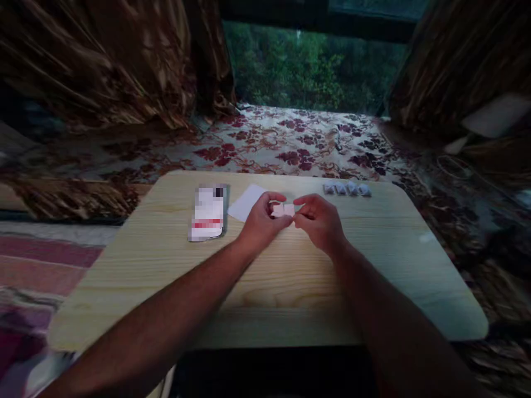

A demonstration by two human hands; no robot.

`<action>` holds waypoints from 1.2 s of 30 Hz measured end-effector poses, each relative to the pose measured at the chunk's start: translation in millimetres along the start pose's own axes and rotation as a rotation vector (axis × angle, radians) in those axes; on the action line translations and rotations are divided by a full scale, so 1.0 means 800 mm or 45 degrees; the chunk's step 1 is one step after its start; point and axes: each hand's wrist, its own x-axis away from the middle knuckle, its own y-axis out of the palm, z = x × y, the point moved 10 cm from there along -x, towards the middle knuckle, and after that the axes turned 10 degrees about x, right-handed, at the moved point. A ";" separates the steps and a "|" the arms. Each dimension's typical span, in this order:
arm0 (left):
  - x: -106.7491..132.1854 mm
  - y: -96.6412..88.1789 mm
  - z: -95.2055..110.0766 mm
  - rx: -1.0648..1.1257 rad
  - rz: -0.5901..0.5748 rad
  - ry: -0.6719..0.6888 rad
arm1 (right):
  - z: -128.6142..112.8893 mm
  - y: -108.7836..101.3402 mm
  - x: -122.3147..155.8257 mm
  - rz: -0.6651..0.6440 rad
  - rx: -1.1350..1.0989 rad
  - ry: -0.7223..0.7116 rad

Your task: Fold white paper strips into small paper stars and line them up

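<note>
Between my two hands, a little above the wooden table (282, 271), is a small piece of white paper (282, 210) that looks folded. My left hand (265, 216) grips its left side, with thumb and fingers closed on it. At its right edge, the fingertips of my right hand (319, 221) are pinched together on the paper. Behind my left hand lies a flat white sheet of paper (247, 203), partly covered by that hand. Several small folded paper shapes (347, 189) stand in a row near the table's far right edge.
A pixelated, phone-like object (208, 213) lies on the table's left side. Past the far edge is a flower-patterned cover (290, 143) below a window (315, 72), with curtains (136, 61) at both sides. A white cable (454, 166) lies at the right.
</note>
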 end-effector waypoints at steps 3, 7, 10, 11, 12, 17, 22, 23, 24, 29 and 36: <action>0.003 0.002 0.003 0.006 -0.004 0.000 | 0.006 -0.001 -0.003 0.017 -0.028 0.014; 0.004 0.004 0.006 0.016 0.008 0.008 | 0.008 -0.001 -0.004 0.024 -0.030 0.021; 0.004 0.003 0.007 0.017 0.020 0.017 | 0.006 -0.001 -0.004 0.025 -0.004 0.007; 0.004 0.003 0.007 0.017 0.021 0.017 | 0.005 -0.002 -0.003 0.028 0.002 0.001; 0.003 0.003 0.007 0.018 0.023 0.018 | 0.004 -0.002 -0.003 0.031 0.007 -0.005; 0.001 0.000 0.004 0.022 0.030 0.026 | 0.003 -0.001 -0.002 0.015 0.008 -0.015; 0.001 0.000 0.002 0.015 0.011 0.012 | 0.002 0.004 -0.002 -0.021 -0.067 -0.012; 0.001 0.000 0.002 0.022 0.004 0.008 | 0.001 0.005 -0.002 -0.030 -0.085 -0.012; 0.001 0.001 0.002 0.031 -0.004 0.004 | 0.000 0.006 -0.002 -0.036 -0.097 -0.015; 0.001 0.003 0.001 0.036 -0.030 -0.010 | 0.000 0.009 -0.002 -0.073 -0.103 -0.044; 0.001 0.004 0.000 0.044 -0.033 -0.011 | 0.005 0.011 -0.003 -0.089 -0.149 -0.038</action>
